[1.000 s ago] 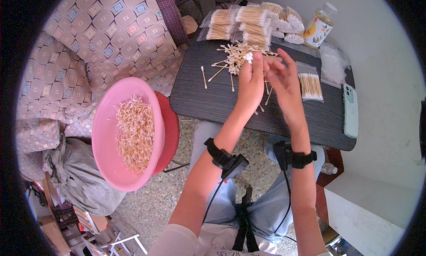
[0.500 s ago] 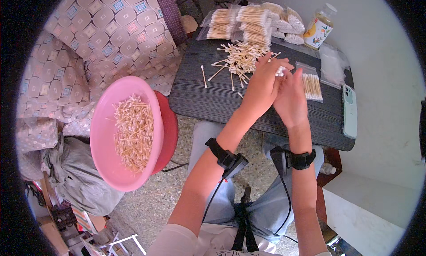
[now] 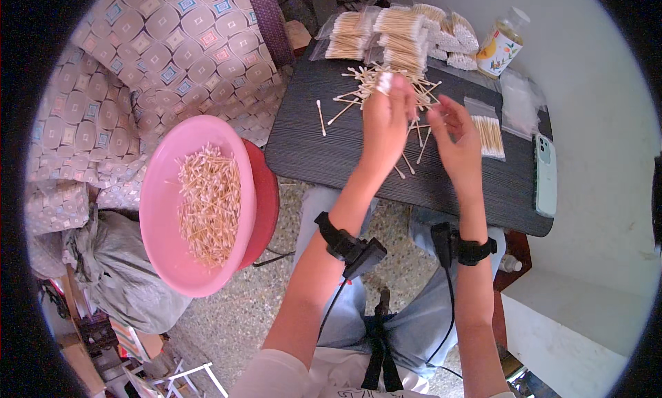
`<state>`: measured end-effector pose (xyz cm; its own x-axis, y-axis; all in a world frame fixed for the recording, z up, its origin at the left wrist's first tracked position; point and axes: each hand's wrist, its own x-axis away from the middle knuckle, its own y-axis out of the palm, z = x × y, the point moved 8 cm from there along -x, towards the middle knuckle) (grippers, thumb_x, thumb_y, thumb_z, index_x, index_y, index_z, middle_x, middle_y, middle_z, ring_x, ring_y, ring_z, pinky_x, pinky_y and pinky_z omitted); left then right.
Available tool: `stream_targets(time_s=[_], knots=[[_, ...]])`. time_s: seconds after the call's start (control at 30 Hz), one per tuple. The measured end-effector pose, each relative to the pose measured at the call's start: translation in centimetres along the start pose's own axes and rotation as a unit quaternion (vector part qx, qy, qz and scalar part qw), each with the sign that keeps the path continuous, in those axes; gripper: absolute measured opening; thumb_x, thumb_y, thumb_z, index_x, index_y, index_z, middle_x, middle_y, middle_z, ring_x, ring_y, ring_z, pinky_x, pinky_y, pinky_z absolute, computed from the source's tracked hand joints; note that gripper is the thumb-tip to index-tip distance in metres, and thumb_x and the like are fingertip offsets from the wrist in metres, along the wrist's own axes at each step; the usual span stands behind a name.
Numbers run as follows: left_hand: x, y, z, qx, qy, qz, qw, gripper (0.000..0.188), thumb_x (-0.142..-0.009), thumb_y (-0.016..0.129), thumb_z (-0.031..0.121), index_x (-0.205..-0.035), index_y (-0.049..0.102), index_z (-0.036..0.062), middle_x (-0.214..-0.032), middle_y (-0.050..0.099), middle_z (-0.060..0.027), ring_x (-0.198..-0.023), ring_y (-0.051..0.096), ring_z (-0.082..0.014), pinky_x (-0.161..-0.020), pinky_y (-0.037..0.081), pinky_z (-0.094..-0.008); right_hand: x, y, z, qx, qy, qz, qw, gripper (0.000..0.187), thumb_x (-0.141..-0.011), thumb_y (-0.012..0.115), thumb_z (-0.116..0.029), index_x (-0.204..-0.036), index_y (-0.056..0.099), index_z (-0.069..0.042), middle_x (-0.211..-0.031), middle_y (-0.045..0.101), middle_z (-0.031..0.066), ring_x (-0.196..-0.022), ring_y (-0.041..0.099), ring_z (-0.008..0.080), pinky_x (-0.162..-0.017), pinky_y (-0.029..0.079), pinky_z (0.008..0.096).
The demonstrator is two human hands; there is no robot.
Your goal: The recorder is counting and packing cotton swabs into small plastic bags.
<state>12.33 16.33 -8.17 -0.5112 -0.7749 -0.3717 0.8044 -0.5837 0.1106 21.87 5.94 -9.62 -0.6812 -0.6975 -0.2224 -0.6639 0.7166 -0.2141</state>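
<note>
A bundle of cotton swabs (image 3: 385,82) is in my left hand (image 3: 386,126), whose fingers are closed round it; white tips show above them. My right hand (image 3: 458,139) is just to the right, fingers curved and thumb apart, with nothing visible in it. Both hands are over the near side of a loose pile of cotton swabs (image 3: 363,81) on the dark table (image 3: 303,146), and they hide part of it. Several swabs lie strewn below the hands. One swab (image 3: 321,117) lies off to the left. A clear bag of swabs (image 3: 489,136) lies right of my right hand.
Filled swab bags (image 3: 400,33) are stacked at the table's back, beside a capped bottle (image 3: 500,43). Empty clear bags (image 3: 520,105) and a pale phone (image 3: 545,175) lie along the right side. A pink basin (image 3: 157,212) of swabs stands left on a red stool (image 3: 265,205).
My hands were together and have moved apart. The left one has shifted left with the swab bundle. More loose swabs show on the table below the hands.
</note>
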Motion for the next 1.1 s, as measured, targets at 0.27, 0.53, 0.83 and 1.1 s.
stream_targets(time_s=[0.27, 0.53, 0.83, 1.1], knots=[[-0.1, -1.8, -1.2, -0.078, -0.028, 0.050, 0.995, 0.036, -0.096, 0.038, 0.031, -0.088, 0.051, -0.0021, -0.067, 0.055, -0.0094, -0.053, 0.047, -0.0134, -0.052, 0.039, -0.0294, 2.1, 2.6, -0.7, 0.375, -0.108, -0.018, 0.921, 0.081, -0.060, 0.078, -0.039, -0.113, 0.045, 0.013, -0.106, 0.044, 0.0239, -0.096, 0.045, 0.0373, -0.085, 0.039, 0.0418], [0.1, -1.2, -0.5, -0.084, -0.003, 0.041, 0.996, 0.034, -0.096, 0.039, 0.028, -0.087, 0.053, -0.0027, -0.070, 0.058, -0.0112, -0.058, 0.052, -0.0153, -0.054, 0.040, -0.0308, 1.4, 3.4, 0.6, 0.306, -0.128, -0.092, 0.939, 0.070, -0.065, 0.075, -0.028, -0.114, 0.044, 0.012, -0.107, 0.043, 0.0233, -0.098, 0.043, 0.0364, -0.087, 0.038, 0.0424], [0.0, -1.3, -0.6, -0.110, -0.014, 0.035, 0.993, 0.033, -0.095, 0.041, 0.026, -0.084, 0.052, -0.0030, -0.059, 0.054, -0.0088, -0.048, 0.045, -0.0126, -0.047, 0.035, -0.0298, 3.3, 2.9, -1.8, 0.414, -0.119, 0.005, 0.903, 0.043, -0.074, 0.067, -0.020, -0.102, 0.052, 0.010, -0.096, 0.049, 0.0186, -0.090, 0.048, 0.0342, -0.080, 0.042, 0.0386], [0.0, -1.1, -1.7, -0.094, -0.041, 0.044, 0.994, 0.034, -0.095, 0.041, 0.028, -0.084, 0.052, -0.0025, -0.064, 0.057, -0.0135, -0.052, 0.050, -0.0162, -0.051, 0.038, -0.0316, 2.2, 3.7, 0.0, 0.537, -0.102, 0.024, 0.837, 0.009, -0.073, 0.057, -0.004, -0.080, 0.052, -0.001, -0.084, 0.052, 0.0121, -0.082, 0.054, 0.0266, -0.071, 0.046, 0.0367]])
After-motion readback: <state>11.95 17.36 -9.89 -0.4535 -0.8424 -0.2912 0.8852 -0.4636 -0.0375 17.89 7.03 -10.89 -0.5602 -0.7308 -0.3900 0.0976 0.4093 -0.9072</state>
